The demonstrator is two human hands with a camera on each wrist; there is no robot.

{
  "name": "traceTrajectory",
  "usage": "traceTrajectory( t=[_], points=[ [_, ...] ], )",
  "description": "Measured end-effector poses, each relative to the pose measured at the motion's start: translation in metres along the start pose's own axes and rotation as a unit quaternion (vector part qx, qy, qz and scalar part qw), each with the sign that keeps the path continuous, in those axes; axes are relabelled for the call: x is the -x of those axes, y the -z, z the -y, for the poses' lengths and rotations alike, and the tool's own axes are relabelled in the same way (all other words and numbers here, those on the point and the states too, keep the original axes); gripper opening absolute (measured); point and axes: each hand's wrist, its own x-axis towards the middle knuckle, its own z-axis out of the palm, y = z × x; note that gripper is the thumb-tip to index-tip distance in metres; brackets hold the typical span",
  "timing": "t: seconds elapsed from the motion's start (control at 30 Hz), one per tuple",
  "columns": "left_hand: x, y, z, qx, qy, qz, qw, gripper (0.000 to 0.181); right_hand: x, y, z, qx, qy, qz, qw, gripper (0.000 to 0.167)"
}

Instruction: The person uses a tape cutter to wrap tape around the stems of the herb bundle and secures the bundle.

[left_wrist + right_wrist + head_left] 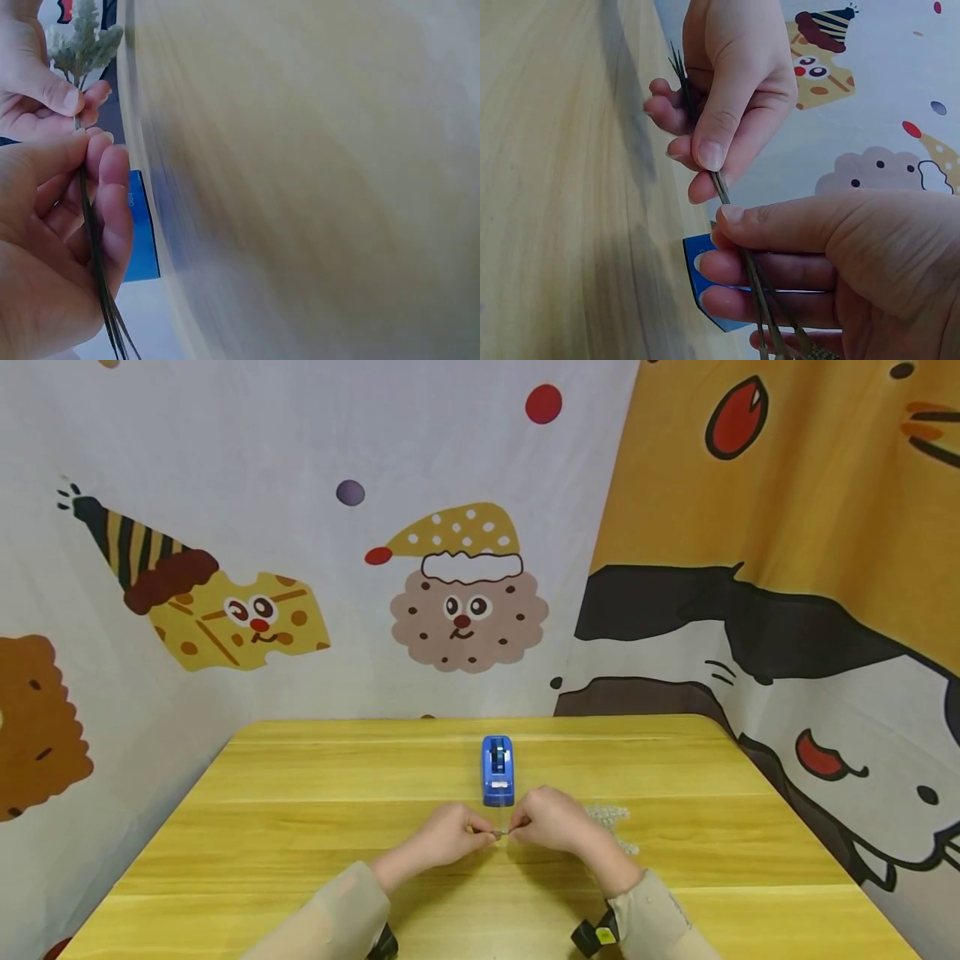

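Both hands hold a small bunch of sprigs with thin dark stems and pale grey-green flower heads. My left hand pinches the stems between thumb and fingers, their cut ends trailing back past its palm. Close beside it, my right hand pinches the same stems nearer the heads. In the head view the heads show just to the right of that hand. Directly beyond the hands stands a blue tape dispenser. A faint clear strip, likely tape, appears between it and the stems.
The hands are over a wooden table, whose far edge meets a cartoon-printed cloth. Black wrist devices are strapped near both sleeves, low over the table.
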Motion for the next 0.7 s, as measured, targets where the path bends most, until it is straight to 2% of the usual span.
traceTrajectory(
  t=[0.2,0.7],
  points=[
    [0.0002,0.0002,0.0004,0.015,0.027,0.008,0.9995,0.010,0.0004,-0.0024,-0.0004,0.018,-0.011,-0.013,0.9997,0.005],
    [-0.0016,0.0005,0.0003,0.009,0.042,-0.020,0.9989,0.007,-0.0017,-0.0048,-0.0029,0.012,-0.015,-0.013,0.9997,0.008]
  ],
)
